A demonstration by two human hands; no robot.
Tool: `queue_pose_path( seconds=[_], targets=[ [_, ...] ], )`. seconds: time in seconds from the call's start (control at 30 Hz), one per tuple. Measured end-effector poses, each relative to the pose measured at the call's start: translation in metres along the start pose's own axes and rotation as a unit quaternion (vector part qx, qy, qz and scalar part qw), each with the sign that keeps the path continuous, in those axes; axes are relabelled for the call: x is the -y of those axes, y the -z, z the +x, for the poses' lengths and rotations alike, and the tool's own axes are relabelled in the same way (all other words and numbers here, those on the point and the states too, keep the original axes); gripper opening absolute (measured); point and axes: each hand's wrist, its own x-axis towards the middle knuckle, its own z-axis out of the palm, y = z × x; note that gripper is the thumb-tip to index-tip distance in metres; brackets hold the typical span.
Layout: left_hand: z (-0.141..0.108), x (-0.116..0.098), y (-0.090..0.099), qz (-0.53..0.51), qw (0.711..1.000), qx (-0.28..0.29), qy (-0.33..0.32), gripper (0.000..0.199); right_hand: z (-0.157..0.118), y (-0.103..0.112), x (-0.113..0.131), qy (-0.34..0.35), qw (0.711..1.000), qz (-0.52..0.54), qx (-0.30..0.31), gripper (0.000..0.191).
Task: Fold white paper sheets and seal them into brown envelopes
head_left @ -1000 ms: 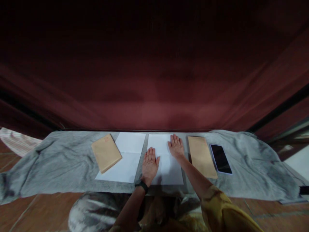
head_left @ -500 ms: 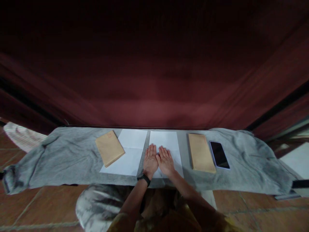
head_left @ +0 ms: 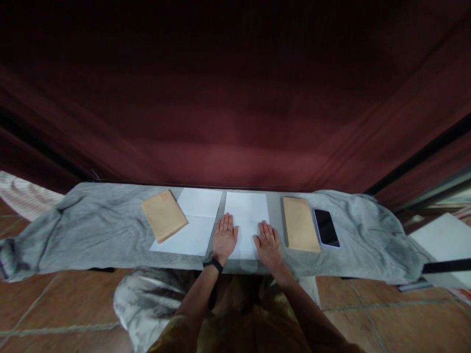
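We rest our left hand (head_left: 224, 239) and right hand (head_left: 270, 247) flat at opposite sides of a sheet (head_left: 245, 210), fingers straight and released. It lies on the cloth (head_left: 106, 230), between a second sheet (head_left: 198, 234) and some envelopes (head_left: 300, 225), a phone (head_left: 327, 228) just beside them.

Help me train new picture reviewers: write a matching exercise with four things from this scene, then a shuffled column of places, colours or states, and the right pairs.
Things
1. Left hand
2. Right hand
3. Phone
4. Cloth

Places, colours or states
A. Grey and wrinkled
B. Palm down, over the right edge of a white sheet
C. Dark screen, pale purple rim
D. Palm down, with a dark band at the wrist

Pairs: 1-D, 2-B, 3-C, 4-A
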Motion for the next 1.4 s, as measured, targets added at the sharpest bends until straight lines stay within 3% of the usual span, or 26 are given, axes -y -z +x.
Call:
queue_pose_path(
  seconds=[0.3, 0.43, 0.57, 0.73, 0.87, 1.17, 1.4],
  targets=[
    [-0.035, 0.015, 0.009, 0.009, 1.0, -0.01, 0.006, 0.058, -0.012, 0.003, -0.01, -0.014, 0.999, -0.028, -0.012, 0.057],
    [-0.049, 0.015, 0.009, 0.005, 0.999, -0.048, 0.011, 0.057, -0.013, 0.002, -0.011, -0.008, 0.999, -0.027, -0.026, 0.058],
    [-0.059, -0.007, 0.006, -0.002, 0.996, -0.086, 0.003, 0.057, -0.013, 0.0, -0.011, -0.005, 0.999, -0.024, -0.037, 0.058],
    [-0.069, -0.05, 0.002, -0.016, 0.996, -0.026, -0.078, 0.055, -0.014, 0.005, -0.015, -0.003, 1.0, -0.018, -0.012, 0.054],
    [-0.073, -0.063, 0.0, -0.008, 0.996, -0.011, -0.083, 0.055, -0.014, 0.012, -0.012, 0.001, 1.0, 0.0, 0.005, 0.052],
    [-0.063, -0.044, 0.002, 0.018, 0.998, 0.023, -0.063, 0.063, -0.002, 0.003, 0.046, 0.085, 0.987, 0.128, 0.04, 0.054],
    [-0.056, -0.032, 0.007, 0.022, 0.998, 0.042, -0.048, 0.059, -0.008, 0.0, 0.035, 0.077, 0.995, 0.062, 0.01, 0.052]
  ],
)
